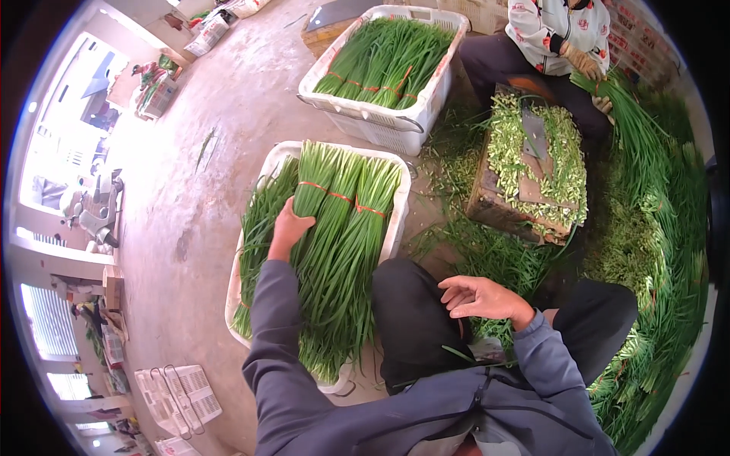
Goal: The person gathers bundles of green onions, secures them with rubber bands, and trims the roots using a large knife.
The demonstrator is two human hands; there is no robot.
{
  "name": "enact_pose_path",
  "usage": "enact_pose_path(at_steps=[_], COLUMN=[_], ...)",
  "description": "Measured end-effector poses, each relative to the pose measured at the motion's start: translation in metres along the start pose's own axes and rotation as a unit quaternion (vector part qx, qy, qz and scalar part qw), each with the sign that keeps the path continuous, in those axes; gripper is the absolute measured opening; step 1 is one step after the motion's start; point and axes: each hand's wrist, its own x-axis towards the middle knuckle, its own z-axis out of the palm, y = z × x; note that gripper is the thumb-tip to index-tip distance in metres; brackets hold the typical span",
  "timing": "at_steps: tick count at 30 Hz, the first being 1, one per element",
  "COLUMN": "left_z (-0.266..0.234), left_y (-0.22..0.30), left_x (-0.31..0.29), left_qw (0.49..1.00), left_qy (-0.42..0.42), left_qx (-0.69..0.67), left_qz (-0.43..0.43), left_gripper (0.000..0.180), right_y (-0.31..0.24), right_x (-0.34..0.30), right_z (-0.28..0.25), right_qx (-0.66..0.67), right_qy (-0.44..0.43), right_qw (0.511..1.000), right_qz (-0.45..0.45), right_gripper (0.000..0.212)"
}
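A white plastic crate (398,228) stands in front of me, packed with long green garlic chives tied with orange bands. My left hand (289,229) is closed on the left side of a banded chive bundle (317,171) lying on top, its thumb across the leaves. Two more pale-ended bundles, one of them a banded chive bundle (376,190), lie to the right of it. Held over my lap, my right hand (483,297) has nothing in it; its fingers are stretched out, slightly bent.
Beyond stands another white crate (372,129) of chives. Right of it, a wooden block (487,199) bears a cleaver (534,133) and chopped pale ends. A person's gloved hand (582,61) holds chives at the far right. Heaped chives (669,251) line the right side.
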Motion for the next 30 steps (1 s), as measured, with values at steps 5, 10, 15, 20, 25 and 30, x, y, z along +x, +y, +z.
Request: enact_pose_path(at_steps=[5, 10, 15, 20, 25, 30], left_z=[0.001, 0.006, -0.02, -0.022, 0.062, 0.088], left_y=[-0.014, -0.041, 0.006, 0.099, 0.124, 0.096], left_x=[0.003, 0.022, -0.031, -0.169, -0.265, -0.285], left_qw=[0.998, 0.98, 0.981, 0.953, 0.964, 0.972], left_qy=[-0.059, -0.133, 0.044, 0.161, 0.165, 0.156], left_qx=[-0.012, -0.142, 0.187, 0.177, 0.112, 0.131], left_qz=[-0.003, 0.045, -0.012, 0.184, 0.175, 0.117], left_gripper=[0.073, 0.07, 0.101, 0.082, 0.049, 0.042], right_y=[0.004, -0.003, -0.019, -0.042, -0.064, -0.086], right_x=[0.011, 0.024, 0.027, 0.049, 0.084, 0.116], right_z=[-0.004, 0.003, 0.022, 0.046, 0.09, 0.095], right_qx=[0.048, 0.027, -0.054, -0.18, -0.223, -0.367], right_qy=[-0.001, 0.013, 0.085, 0.109, 0.066, 0.025], right_qw=[0.999, 0.999, 0.994, 0.971, 0.959, 0.906], right_qz=[0.004, -0.019, -0.035, -0.117, -0.164, -0.212], right_gripper=[0.062, 0.055, 0.044, 0.029, 0.026, 0.034])
